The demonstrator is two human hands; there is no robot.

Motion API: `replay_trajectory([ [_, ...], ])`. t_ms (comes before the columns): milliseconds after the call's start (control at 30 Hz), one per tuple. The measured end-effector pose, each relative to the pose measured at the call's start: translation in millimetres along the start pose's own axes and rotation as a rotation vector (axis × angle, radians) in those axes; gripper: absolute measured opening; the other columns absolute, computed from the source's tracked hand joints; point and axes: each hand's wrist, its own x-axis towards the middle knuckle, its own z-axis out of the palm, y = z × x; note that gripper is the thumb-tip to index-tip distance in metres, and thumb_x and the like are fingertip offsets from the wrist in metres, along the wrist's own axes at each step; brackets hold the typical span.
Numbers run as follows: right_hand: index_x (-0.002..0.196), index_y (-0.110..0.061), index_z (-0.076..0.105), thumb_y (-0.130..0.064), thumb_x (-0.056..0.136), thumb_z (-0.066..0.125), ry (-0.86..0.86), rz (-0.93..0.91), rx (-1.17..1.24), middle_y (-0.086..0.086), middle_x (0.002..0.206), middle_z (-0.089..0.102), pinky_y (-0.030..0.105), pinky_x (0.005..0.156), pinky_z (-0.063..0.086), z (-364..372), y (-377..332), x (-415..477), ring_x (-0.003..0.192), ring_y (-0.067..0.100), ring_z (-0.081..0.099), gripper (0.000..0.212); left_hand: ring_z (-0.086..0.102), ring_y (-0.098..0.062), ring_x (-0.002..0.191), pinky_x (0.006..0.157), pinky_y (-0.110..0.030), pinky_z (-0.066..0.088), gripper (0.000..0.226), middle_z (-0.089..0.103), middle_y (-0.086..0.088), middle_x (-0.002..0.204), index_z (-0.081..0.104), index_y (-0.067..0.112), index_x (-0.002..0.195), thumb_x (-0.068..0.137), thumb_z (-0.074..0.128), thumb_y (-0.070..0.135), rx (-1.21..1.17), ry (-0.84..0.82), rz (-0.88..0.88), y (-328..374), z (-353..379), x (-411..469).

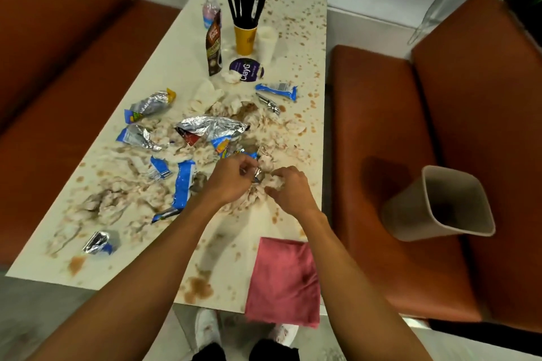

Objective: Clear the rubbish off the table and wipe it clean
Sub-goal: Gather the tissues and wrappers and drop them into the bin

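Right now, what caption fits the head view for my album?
Left hand and right hand gather crumpled white tissues on a littered cream table.

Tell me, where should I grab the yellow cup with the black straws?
Probably hold the yellow cup by its bare wall, coming from the near side: black straws fill its top, and a white cup stands close on its right.

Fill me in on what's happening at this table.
A person is gathering rubbish from a badly stained table. The left hand pinches a bit of foil wrapper, and the right hand grips crumpled tissue beside it. Many more wrappers lie scattered across the middle. A pink cloth lies unused at the near edge, and a beige bin sits on the orange bench to the right. Wiping has not begun.
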Motion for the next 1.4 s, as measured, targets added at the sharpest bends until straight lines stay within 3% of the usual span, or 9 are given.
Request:
replay_trajectory([
  [200, 0.116, -0.008, 0.075, -0.011, 0.090, 0.079, 0.096, 0.055, 0.027, 0.013, 0.118, 0.064, 0.016, 0.079, 0.034, 0.6, -0.1, -9.8, 0.106, 0.030, 0.064, 0.027, 0.067, -0.015, 0.100, 0.087, -0.020, 0.050, 0.017, 0.074, -0.001, 0.113, 0.074, 0.014, 0.117, 0.102, 0.065, 0.014, -0.023, -0.022, -0.009, -5.4, -1.0, -8.3],
  [333, 0.109, -0.014, 0.073, -0.011, 0.086, 0.082, 0.236, 0.084, 0.224, 0.006, 0.105, 0.070, 0.034, 0.076, 0.057, -7.5, -8.8, -22.5, 0.086, 0.024, 0.069, 0.024, 0.068, -0.014, 0.097, 0.080, -0.016, 0.050, 0.022, 0.074, 0.000, 0.112, 0.073, 0.014, 0.122, 0.104, 0.063, 0.021, -0.065, -0.026, -0.021, 2.1, 5.0, -14.9],
  [433, 0.105, -0.016, 0.069, -0.013, 0.086, 0.084, 0.297, 0.088, 0.326, 0.001, 0.090, 0.067, 0.016, 0.060, 0.048, -13.5, -22.6, -31.7, 0.066, 0.007, 0.059, 0.025, 0.073, -0.017, 0.100, 0.092, -0.031, 0.057, 0.027, 0.076, -0.002, 0.117, 0.071, 0.018, 0.128, 0.106, 0.060, 0.030, -0.146, -0.028, -0.049, 5.8, 10.4, -17.3],
  [533, 0.100, -0.015, 0.073, -0.013, 0.082, 0.088, 0.332, 0.053, 0.396, 0.002, 0.096, 0.068, 0.008, 0.058, 0.044, -13.4, -38.4, -37.9, 0.062, 0.002, 0.058, 0.024, 0.070, -0.017, 0.097, 0.080, -0.025, 0.048, 0.033, 0.075, -0.003, 0.114, 0.068, 0.019, 0.133, 0.109, 0.053, 0.035, -0.164, -0.014, -0.077, 12.0, 11.3, -22.0],
  [667, 0.107, -0.012, 0.078, -0.012, 0.082, 0.088, 0.282, 0.007, 0.438, 0.004, 0.115, 0.065, 0.007, 0.069, 0.050, -3.1, -55.0, -46.2, 0.074, -0.001, 0.065, 0.026, 0.072, -0.025, 0.097, 0.089, -0.040, 0.055, 0.033, 0.075, -0.005, 0.099, 0.072, 0.020, 0.122, 0.111, 0.048, 0.039, -0.268, 0.033, -0.130, 8.2, 8.4, -28.1],
  [833, 0.119, -0.011, 0.077, 0.006, 0.088, 0.065, 0.145, -0.082, 0.495, -0.012, 0.095, 0.074, 0.014, 0.082, 0.055, 10.7, -66.7, -62.6, 0.082, -0.006, 0.071, 0.038, 0.071, -0.021, 0.099, 0.084, -0.038, 0.059, 0.032, 0.075, -0.006, 0.110, 0.072, 0.018, 0.121, 0.109, 0.053, 0.041, -0.398, 0.114, -0.212, -1.6, -3.3, -38.4],
  [967, 0.118, -0.016, 0.079, 0.009, 0.086, 0.057, 0.065, -0.100, 0.456, -0.009, 0.102, 0.076, 0.021, 0.088, 0.056, 20.7, -66.1, -68.8, 0.091, 0.005, 0.073, 0.046, 0.070, -0.027, 0.100, 0.090, -0.046, 0.058, 0.031, 0.074, -0.006, 0.107, 0.073, 0.017, 0.120, 0.107, 0.055, 0.039, -0.364, 0.141, -0.237, -11.8, -11.4, -45.8],
  [1200, 0.111, -0.015, 0.079, 0.012, 0.086, 0.049, 0.222, 0.109, 0.370, 0.000, 0.105, 0.076, 0.014, 0.079, 0.053, 16.5, -45.4, -67.7, 0.094, 0.013, 0.070, 0.047, 0.076, -0.024, 0.088, 0.080, -0.047, 0.062, 0.021, 0.073, -0.008, 0.113, 0.070, 0.022, 0.115, 0.110, 0.053, 0.033, -0.327, 0.122, -0.260, -20.9, -18.4, -55.8],
  [1400, 0.140, -0.016, 0.063, -0.006, 0.091, 0.074, 0.164, 0.116, 0.175, 0.011, 0.133, 0.054, 0.036, 0.105, 0.048, 24.8, -30.6, -55.8, 0.122, 0.031, 0.058, 0.051, 0.073, -0.028, 0.093, 0.073, -0.036, 0.054, 0.020, 0.072, -0.008, 0.107, 0.069, 0.025, 0.098, 0.107, 0.052, 0.028, -0.299, 0.139, -0.299, -22.8, -20.7, -57.9],
])
